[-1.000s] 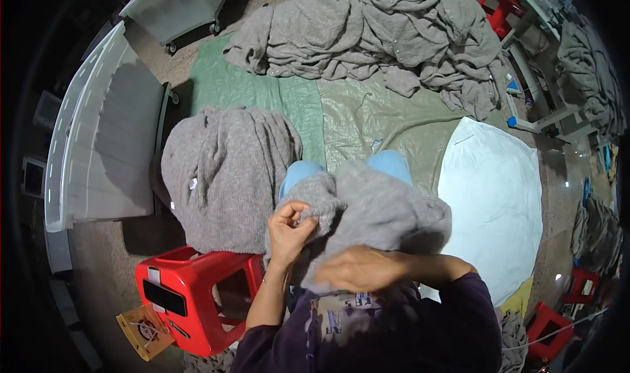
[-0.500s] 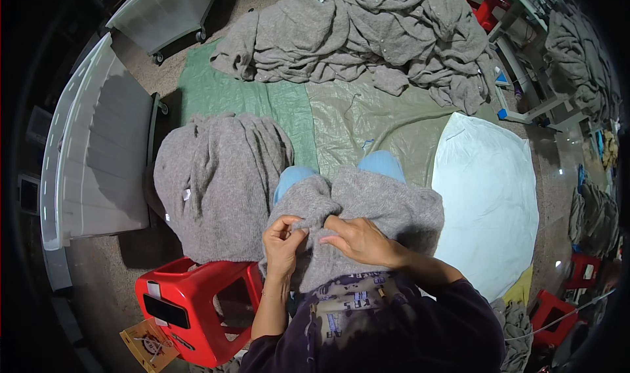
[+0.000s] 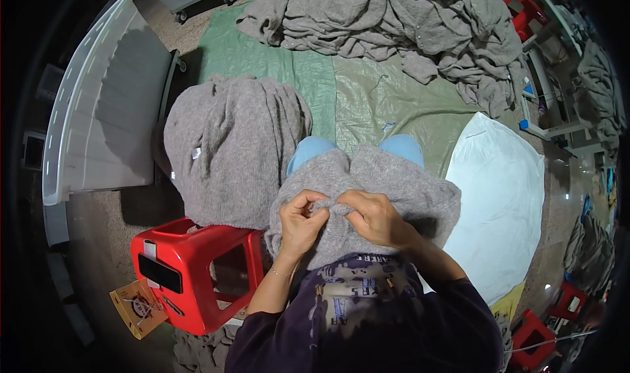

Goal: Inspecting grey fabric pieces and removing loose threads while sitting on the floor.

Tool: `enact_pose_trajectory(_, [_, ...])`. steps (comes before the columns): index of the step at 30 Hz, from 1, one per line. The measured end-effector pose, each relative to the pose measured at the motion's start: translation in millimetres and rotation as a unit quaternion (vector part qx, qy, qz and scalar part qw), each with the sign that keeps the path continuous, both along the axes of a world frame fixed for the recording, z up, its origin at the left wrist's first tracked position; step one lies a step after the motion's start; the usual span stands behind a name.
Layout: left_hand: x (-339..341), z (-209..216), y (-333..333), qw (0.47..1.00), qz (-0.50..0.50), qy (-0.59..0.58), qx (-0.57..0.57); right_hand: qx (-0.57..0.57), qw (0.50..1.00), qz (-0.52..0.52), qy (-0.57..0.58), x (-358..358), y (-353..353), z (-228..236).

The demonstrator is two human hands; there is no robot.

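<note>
A grey knitted garment (image 3: 420, 196) lies spread over my lap, with my blue-clad knees showing beyond its far edge. My left hand (image 3: 302, 223) pinches a fold of the knit between thumb and fingers. Close beside it on the right, my right hand (image 3: 375, 219) grips the same raised fold. A short ridge of fabric stands up between the two hands. Whether anything small is held inside the fold is hidden by the fingers.
To the left, a heap of grey knitwear (image 3: 230, 150) sits by a red stool (image 3: 197, 274) carrying a phone (image 3: 160, 272). Beyond stands a white wheeled bin (image 3: 111, 110). A large grey pile (image 3: 394, 19) covers the far tarp (image 3: 269, 64); a white sack (image 3: 499, 202) lies right.
My right hand has turned and closed on the fabric, drawing nearer my left hand. Both now hold up a fold of the garment. The whole view has shifted slightly.
</note>
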State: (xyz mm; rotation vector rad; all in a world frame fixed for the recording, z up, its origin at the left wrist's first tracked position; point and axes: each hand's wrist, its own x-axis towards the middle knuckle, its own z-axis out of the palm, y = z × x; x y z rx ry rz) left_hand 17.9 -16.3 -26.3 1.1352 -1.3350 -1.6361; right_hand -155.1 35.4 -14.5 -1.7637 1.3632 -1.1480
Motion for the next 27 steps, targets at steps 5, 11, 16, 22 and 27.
enact_pose_trajectory(5, [-12.2,-11.0,5.5,0.994,0.077,0.023,-0.074,-0.053,0.998,0.037,0.007,20.9,-0.2,6.0])
enact_pose_trajectory(11, [-14.6,-25.2,7.0,0.994,0.103,0.008,-0.034,-0.021,0.999,0.009,0.023,15.9,9.4,-15.7])
enact_pose_trajectory(16, [-0.7,-15.2,-11.5,0.962,0.049,0.15,0.225,-0.03,0.996,-0.082,0.035,6.5,22.2,7.0])
enact_pose_trajectory(22, [-4.6,12.4,-6.3,0.914,0.054,0.246,0.319,-0.131,0.987,-0.005,0.088,12.7,21.3,18.4])
enact_pose_trajectory(27, [-4.0,17.9,1.8,0.961,0.011,0.167,0.22,-0.212,0.971,-0.064,0.087,15.7,11.7,23.3])
